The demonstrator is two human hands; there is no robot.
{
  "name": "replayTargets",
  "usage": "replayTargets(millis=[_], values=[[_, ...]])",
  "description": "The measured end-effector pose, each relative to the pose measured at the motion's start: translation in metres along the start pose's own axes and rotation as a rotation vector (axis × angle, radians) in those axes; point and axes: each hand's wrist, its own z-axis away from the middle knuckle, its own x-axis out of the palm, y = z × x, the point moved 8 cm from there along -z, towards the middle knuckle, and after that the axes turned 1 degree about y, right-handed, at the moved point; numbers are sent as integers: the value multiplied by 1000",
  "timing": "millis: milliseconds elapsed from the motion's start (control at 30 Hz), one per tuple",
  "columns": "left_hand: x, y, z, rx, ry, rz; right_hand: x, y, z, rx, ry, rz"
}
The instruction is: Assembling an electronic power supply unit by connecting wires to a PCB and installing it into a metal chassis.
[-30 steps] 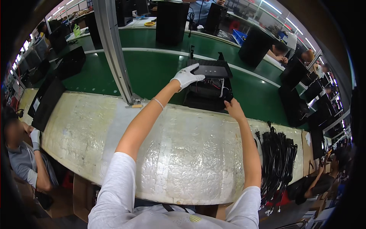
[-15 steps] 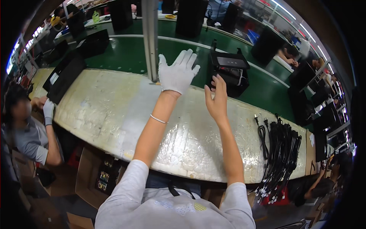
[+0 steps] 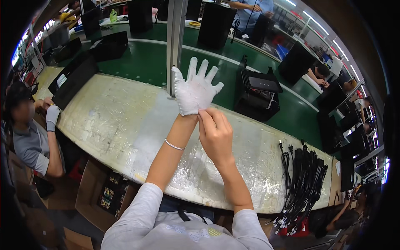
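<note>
My left hand wears a white knit glove and is raised with its fingers spread, holding nothing. My bare right hand pinches the glove's cuff at the left wrist between thumb and fingers. A thin silvery bracelet circles my left forearm. Beyond my hands, on the green conveyor, stands a black device housing with its inside partly exposed. The plastic-covered bench lies below both hands.
A bundle of black power cords lies at the bench's right end. A metal post rises just behind my left hand. At the left, a co-worker works near a black panel. An opened cardboard box stands below the bench.
My right hand has moved left and closed on the glove's cuff. The left hand's fingers have spread wider. The view has shifted slightly.
</note>
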Motion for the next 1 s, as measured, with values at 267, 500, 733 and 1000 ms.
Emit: replayTargets(millis=[267,500,733,1000], values=[[1,-3,-2,5,110,69,-6,9,-7,41,-25,-54],[-19,-6,1,30,80,-111,7,16,-5,141,-337,-786],[-35,-23,-7,-213,164,8,-8,23,-14,139,-321,-681],[19,-33,7,-317,-36,34,-38,63,-14,348,-141,-602]])
